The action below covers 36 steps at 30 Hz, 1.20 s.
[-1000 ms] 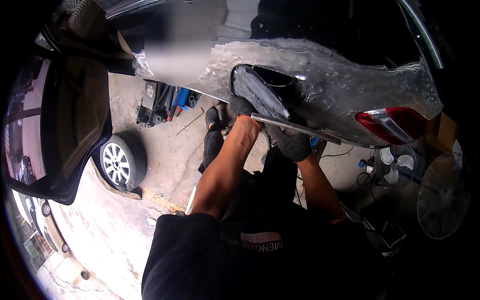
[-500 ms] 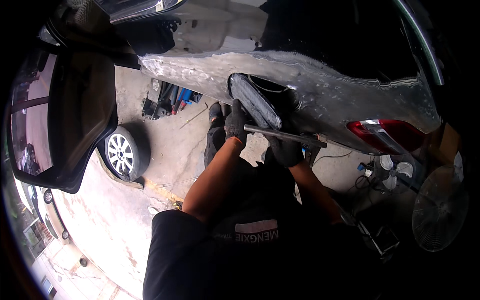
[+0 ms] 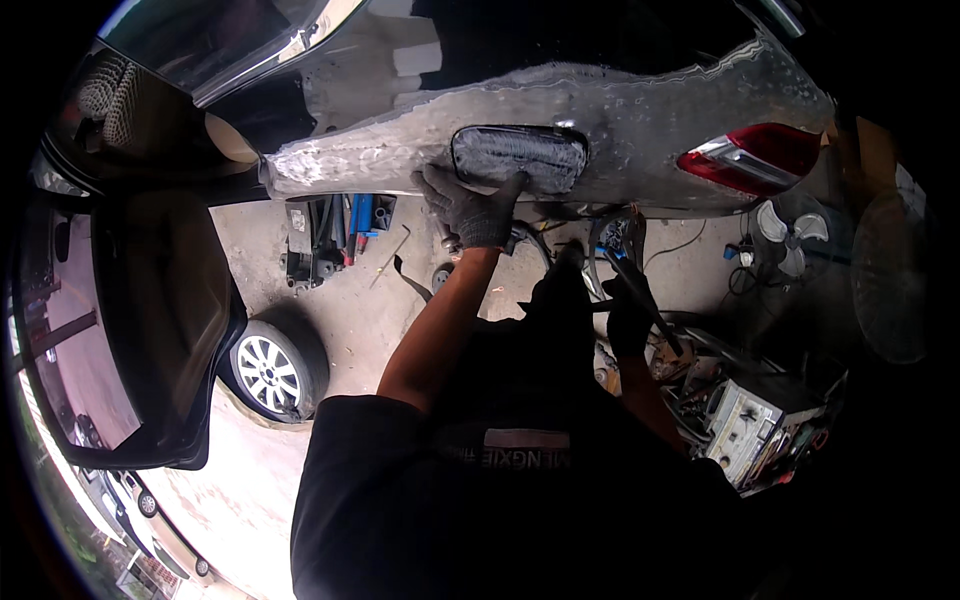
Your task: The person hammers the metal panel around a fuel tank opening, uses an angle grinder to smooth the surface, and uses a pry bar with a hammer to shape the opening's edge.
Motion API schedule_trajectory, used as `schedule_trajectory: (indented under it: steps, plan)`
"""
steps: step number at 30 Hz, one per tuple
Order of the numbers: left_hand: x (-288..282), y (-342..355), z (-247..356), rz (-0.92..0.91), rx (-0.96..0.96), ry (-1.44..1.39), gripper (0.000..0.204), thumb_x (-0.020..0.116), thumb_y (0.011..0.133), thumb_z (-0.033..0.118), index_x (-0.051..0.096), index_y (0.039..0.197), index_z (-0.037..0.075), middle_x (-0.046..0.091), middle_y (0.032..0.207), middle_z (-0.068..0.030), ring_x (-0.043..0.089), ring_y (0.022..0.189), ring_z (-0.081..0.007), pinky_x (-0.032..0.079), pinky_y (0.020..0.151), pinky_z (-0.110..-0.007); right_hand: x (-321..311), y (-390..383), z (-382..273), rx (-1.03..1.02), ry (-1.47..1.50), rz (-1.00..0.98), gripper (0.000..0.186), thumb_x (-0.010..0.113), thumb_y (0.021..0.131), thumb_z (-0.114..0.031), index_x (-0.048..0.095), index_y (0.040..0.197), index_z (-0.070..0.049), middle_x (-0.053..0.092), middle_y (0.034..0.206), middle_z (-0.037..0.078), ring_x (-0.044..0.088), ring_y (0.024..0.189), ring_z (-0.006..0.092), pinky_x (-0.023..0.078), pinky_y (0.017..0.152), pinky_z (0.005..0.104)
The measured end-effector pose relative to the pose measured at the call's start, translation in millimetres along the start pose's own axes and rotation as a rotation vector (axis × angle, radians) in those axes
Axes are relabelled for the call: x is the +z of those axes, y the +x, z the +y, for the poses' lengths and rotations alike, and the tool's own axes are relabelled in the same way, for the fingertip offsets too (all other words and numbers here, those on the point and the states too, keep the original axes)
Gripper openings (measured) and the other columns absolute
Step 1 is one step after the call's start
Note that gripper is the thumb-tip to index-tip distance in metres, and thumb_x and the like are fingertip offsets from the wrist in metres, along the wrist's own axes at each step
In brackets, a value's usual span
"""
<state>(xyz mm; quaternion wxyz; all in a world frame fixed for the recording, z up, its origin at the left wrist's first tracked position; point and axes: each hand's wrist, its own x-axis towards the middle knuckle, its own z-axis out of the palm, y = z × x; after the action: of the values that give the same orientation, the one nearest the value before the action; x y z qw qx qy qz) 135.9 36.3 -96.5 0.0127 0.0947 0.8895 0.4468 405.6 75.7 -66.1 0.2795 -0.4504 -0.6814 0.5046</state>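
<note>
My left hand [image 3: 468, 212], in a dark knit glove, has its fingers spread against the car's rear side panel [image 3: 640, 130]. The thumb lies at the lower edge of the fuel filler door [image 3: 525, 160]. This door has a scuffed grey surface and sits closed in the panel, whose paint is sanded to bare grey around it. Lower and to the right, my gloved right hand [image 3: 628, 325] is closed around a long dark metal bar [image 3: 655, 305], held away from the car at a slant. Shadow hides most of the right fingers.
An open car door [image 3: 150, 330] stands at left, beside a loose wheel [image 3: 268, 370]. Blue and black tools [image 3: 345, 230] lie on the floor under the panel. A red tail light [image 3: 755, 158] is at right, near a fan [image 3: 790, 235] and a cluttered tool box [image 3: 745, 430].
The fuel filler door has gone from swung out to closed. My left hand now lies spread on the panel. My right hand has drawn back from the car with the bar, and the view has shifted.
</note>
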Motion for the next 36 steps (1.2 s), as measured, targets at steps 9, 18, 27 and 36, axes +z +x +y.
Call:
schedule_trajectory:
  steps: [9,18,27,36]
  plan:
    - [0,-1,-14,-0.028,0.024,0.014,0.143,0.089,0.052,0.062,0.012,0.153,-0.003,0.012,0.158,-0.0324,0.017,0.145,-0.0503,0.019,0.118,-0.057,53,-138,19,-0.025,-0.3,0.161,0.032,0.052,0.103,-0.018,0.06,0.127,0.001,0.066,0.11,0.01,0.066,0.082,0.0141,0.057,0.062,0.0269]
    - [7,1,-13,-0.019,-0.06,0.064,0.152,0.094,0.041,0.06,0.012,0.155,0.003,0.013,0.161,-0.0257,0.014,0.15,-0.042,0.022,0.12,-0.052,65,-200,7,-0.018,-0.331,0.223,0.032,0.062,0.093,-0.024,0.064,0.115,-0.001,0.067,0.103,0.017,0.066,0.095,0.0317,0.054,0.08,0.04]
    - [2,3,-19,0.086,0.085,0.105,0.145,0.091,0.049,0.06,0.013,0.154,-0.001,0.014,0.159,-0.03,0.018,0.148,-0.0443,0.023,0.12,-0.052,46,-145,-9,0.104,-0.17,0.213,0.031,0.052,0.104,-0.024,0.066,0.114,0.002,0.07,0.086,0.009,0.064,0.065,0.0127,0.05,0.057,0.0281]
    - [-7,4,-18,0.078,0.093,0.112,0.125,0.092,0.054,0.057,0.027,0.145,0.001,0.026,0.151,-0.0257,0.029,0.142,-0.0434,0.03,0.115,-0.05,11,-124,24,0.236,-0.098,0.162,0.039,0.051,0.104,-0.035,0.068,0.105,0.0,0.069,0.076,0.009,0.066,0.064,0.0153,0.05,0.058,0.0322]
